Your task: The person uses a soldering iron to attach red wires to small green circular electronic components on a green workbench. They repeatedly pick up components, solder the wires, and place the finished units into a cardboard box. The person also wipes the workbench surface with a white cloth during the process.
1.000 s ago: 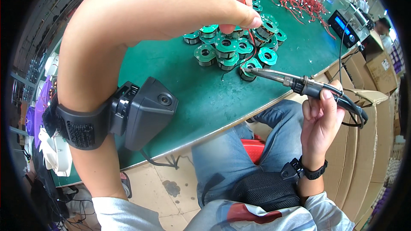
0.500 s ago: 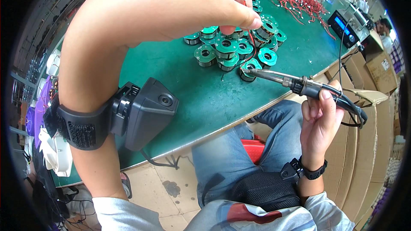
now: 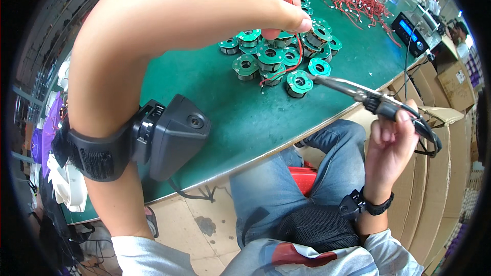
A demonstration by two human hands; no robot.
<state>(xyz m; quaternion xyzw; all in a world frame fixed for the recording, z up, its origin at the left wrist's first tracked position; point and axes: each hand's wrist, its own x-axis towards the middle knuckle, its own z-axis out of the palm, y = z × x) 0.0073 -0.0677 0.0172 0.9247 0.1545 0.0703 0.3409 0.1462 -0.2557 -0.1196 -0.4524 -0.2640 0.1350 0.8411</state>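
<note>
"Front coil [image 3: 299, 83]: where?"

"Upright on the green table [image 3: 240, 117]! Red wire's [image 3: 300, 55] lower end sits left of it, apart. Looks like soldering."

"Hands?"

"Left hand [image 3: 284, 14] pinches that wire beyond the coil; right hand [image 3: 391, 140] grips the soldering iron [image 3: 353, 91], tip at its right edge, contact unclear."

"Next move needs?"

"Wire end steadied against the coil's board, I'd judge."

Desk [image 3: 240, 122], green: near stretch lay open. Obstacles: stacked coils [image 3: 263, 59] stood beyond; soldering iron [image 3: 341, 87] slanted over right edge; left forearm [image 3: 110, 89] barred left side.
</note>
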